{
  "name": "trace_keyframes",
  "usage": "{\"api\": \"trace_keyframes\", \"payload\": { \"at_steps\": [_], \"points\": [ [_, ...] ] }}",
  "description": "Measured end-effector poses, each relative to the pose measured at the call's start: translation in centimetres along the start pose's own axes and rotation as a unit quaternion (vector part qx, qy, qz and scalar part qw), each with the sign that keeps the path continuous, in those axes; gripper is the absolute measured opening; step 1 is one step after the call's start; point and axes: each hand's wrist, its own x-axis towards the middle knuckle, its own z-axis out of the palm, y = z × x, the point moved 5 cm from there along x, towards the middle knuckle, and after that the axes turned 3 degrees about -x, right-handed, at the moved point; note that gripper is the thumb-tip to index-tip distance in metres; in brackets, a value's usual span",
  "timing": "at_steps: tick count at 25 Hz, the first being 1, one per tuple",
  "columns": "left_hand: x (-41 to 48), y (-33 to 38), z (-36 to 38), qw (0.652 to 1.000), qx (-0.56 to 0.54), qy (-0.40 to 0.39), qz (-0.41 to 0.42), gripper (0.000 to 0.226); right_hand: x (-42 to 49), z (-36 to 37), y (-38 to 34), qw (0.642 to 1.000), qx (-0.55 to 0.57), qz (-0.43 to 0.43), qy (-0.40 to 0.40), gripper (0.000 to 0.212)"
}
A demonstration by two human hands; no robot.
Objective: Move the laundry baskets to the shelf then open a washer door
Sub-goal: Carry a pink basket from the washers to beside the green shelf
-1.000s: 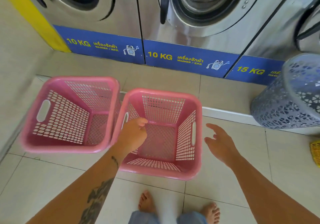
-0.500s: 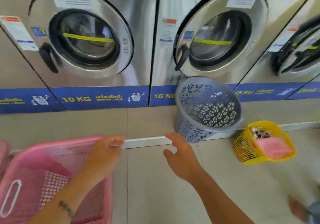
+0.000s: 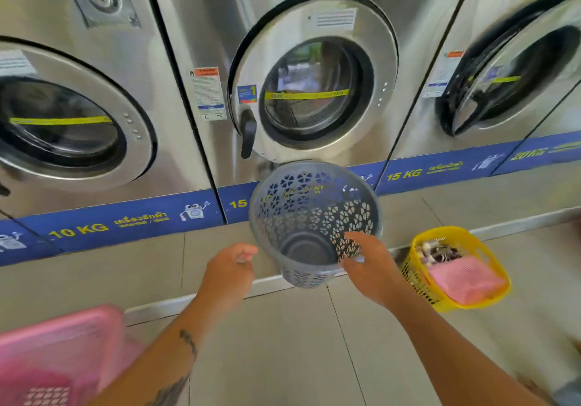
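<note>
While the right hand's fingers (image 3: 349,245) curl over the near rim of the grey round laundry basket (image 3: 314,217), which sits tilted on the raised floor step just in front of the middle washer door (image 3: 314,91), the grip looks only partly closed; whether the rim is truly pinched I cannot tell. A firm hold on the rim, thumb outside and fingers inside, should stop the light perforated wall from flexing. The left hand (image 3: 229,273) hovers just beside the basket, fingers loosely curled and holding nothing, well placed to take the opposite rim. Both forearms reach forward and down from the lower frame. A pink laundry basket (image 3: 59,352) sits low at left, and a yellow basket (image 3: 452,267) at right.
</note>
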Motion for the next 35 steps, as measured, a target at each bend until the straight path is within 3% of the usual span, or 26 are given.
{"api": "trace_keyframes", "payload": {
  "at_steps": [5, 10, 18, 23, 28, 35],
  "points": [
    [5.7, -0.6, 3.3, 0.997, 0.071, -0.031, 0.002, 0.041, 4.8, 0.1, 4.3, 0.998, -0.028, 0.058, -0.007, 0.053],
    [11.5, -2.3, 5.6, 0.989, 0.15, 0.011, -0.012, 0.055, 10.0, 2.2, 7.8, 0.989, -0.103, 0.107, 0.008, 0.063],
    [18.5, -5.2, 9.0, 0.953, 0.29, 0.06, 0.069, 0.053, 17.4, 4.5, 13.5, 0.967, -0.165, 0.19, 0.046, 0.067],
    [20.3, -6.7, 8.5, 0.974, 0.222, 0.039, 0.039, 0.054, 17.6, 4.1, 14.3, 0.965, -0.144, 0.204, 0.081, 0.057],
    [16.1, -7.9, 5.4, 0.973, 0.211, 0.093, 0.019, 0.053, 14.3, 5.1, 13.1, 0.968, -0.152, 0.18, 0.091, 0.062],
    [2.9, -13.0, -0.3, 0.96, 0.239, 0.143, -0.012, 0.05, 5.7, 8.3, 9.9, 0.985, -0.142, 0.067, 0.071, 0.056]
  ]
}}
